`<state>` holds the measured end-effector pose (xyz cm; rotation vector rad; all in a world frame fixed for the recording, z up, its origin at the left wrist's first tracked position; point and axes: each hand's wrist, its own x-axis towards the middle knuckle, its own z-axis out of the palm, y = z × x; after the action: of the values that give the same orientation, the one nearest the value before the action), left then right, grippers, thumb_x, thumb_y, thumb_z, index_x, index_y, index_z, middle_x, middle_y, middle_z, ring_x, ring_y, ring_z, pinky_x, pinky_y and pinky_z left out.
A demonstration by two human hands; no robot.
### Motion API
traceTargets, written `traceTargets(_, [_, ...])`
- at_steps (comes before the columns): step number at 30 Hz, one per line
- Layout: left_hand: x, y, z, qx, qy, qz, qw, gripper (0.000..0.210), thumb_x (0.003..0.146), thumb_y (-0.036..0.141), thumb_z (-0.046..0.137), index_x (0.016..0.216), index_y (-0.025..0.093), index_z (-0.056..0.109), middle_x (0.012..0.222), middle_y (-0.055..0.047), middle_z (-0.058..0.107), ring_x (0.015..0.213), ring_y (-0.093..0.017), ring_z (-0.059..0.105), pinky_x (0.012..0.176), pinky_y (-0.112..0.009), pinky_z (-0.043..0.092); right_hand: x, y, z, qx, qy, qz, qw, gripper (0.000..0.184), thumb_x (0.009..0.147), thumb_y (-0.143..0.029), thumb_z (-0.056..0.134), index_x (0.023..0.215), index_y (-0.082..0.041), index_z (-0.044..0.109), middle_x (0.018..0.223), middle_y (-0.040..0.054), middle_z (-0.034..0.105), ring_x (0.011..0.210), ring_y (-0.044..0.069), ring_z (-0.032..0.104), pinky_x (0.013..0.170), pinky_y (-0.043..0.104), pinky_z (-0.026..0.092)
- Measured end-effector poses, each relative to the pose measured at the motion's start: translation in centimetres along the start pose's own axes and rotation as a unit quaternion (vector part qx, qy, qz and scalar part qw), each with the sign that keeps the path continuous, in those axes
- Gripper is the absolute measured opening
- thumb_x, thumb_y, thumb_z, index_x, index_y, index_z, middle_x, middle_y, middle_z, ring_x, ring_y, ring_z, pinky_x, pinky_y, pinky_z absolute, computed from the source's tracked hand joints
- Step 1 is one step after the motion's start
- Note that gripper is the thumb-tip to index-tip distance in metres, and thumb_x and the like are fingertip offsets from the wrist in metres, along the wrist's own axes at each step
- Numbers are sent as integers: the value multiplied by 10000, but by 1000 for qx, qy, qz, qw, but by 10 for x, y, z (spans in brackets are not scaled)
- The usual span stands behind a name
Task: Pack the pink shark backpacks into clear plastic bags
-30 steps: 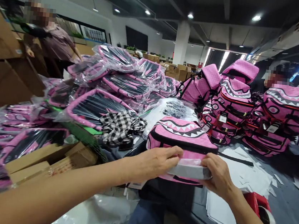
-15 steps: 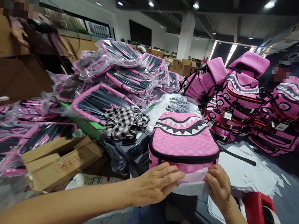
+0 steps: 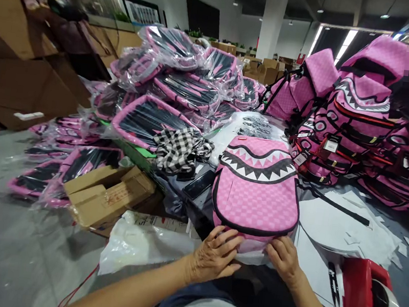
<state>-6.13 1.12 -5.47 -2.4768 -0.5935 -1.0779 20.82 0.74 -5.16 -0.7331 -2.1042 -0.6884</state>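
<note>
A pink checked backpack (image 3: 256, 199) with a printed shark mouth and black piping lies front side up on the table before me. Along its bottom edge, nearest me, a translucent white sheet (image 3: 252, 256) shows. My left hand (image 3: 215, 255) grips the backpack's lower left corner, fingers bent over the edge and thumb below. At the lower right corner my right hand (image 3: 284, 260) is closed on the same edge, its fingertips against the sheet. The undersides of both grips are hidden.
Plastic-wrapped backpacks (image 3: 185, 92) are heaped at left, unwrapped pink backpacks (image 3: 356, 121) at right. Nearby are a checked cloth (image 3: 177, 150), phone (image 3: 199, 183), cardboard box (image 3: 111, 197), white paper sheets (image 3: 329, 222) and red tape dispenser (image 3: 358, 299). A person (image 3: 73, 35) stands far left.
The backpack's front has tipped up toward me and lies more flatly in view. Both hands have stayed at its bottom edge, and the white sheet shows less. My view has shifted downward.
</note>
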Motion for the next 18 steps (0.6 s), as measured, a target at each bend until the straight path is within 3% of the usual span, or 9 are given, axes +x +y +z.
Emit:
traceTargets(2, [-11, 6, 8, -14, 15, -38, 999, 189, 902, 388, 674, 873, 201, 672, 1108, -41, 746, 1110, -217, 598, 1055, -414, 404, -13, -6, 0, 13, -13, 13, 1000, 222, 891, -36, 500, 959, -206, 624, 759, 36, 651, 685, 178, 577, 633, 326, 501])
traceTargets(6, [-14, 14, 13, -54, 48, -111, 991, 90, 932, 230, 642, 848, 204, 655, 1010, -41, 740, 1006, -209, 616, 943, -391, 461, -21, -15, -21, 81, -90, 41, 992, 254, 937, -149, 509, 1171, -142, 609, 970, 110, 705, 940, 237, 649, 817, 394, 557])
traceTargets(9, [-4, 17, 8, -89, 51, -120, 987, 59, 956, 164, 589, 955, 178, 646, 1053, -79, 714, 1031, -215, 621, 966, -393, 482, -7, -15, -33, 69, -149, 70, 984, 324, 969, -131, 513, 1291, -131, 552, 854, 62, 687, 787, 198, 634, 713, 335, 522])
traceTargets(11, [6, 17, 3, -97, 18, -109, 989, 145, 968, 139, 551, 1097, 139, 616, 1068, -100, 708, 1020, -214, 630, 951, -380, 488, 5, -14, -32, 30, -197, 60, 978, 295, 969, -101, 508, 1252, -152, 578, 742, 17, 650, 662, 178, 584, 635, 323, 453])
traceTargets(14, [18, 13, -3, -73, -92, -95, 989, 252, 950, 193, 605, 1195, 141, 577, 956, -63, 712, 866, -215, 633, 820, -373, 484, 17, -13, -28, -2, -253, 38, 967, 175, 943, -68, 505, 974, -180, 636, 697, 13, 624, 634, 179, 556, 626, 338, 386])
traceTargets(16, [22, 10, -5, -51, -145, -90, 984, 250, 914, 271, 682, 1124, 164, 598, 866, -32, 691, 786, -217, 611, 751, -373, 462, 21, -13, -31, 2, -254, 45, 966, 203, 946, -64, 489, 835, -191, 604, 692, 15, 601, 629, 178, 529, 628, 338, 364])
traceTargets(18, [25, 6, -7, -41, -159, -81, 983, 218, 893, 319, 716, 1012, 172, 607, 820, -22, 667, 768, -218, 599, 721, -368, 449, 23, -12, -37, 20, -234, 47, 971, 233, 976, -71, 438, 861, -186, 605, 769, 35, 619, 677, 180, 530, 651, 328, 367])
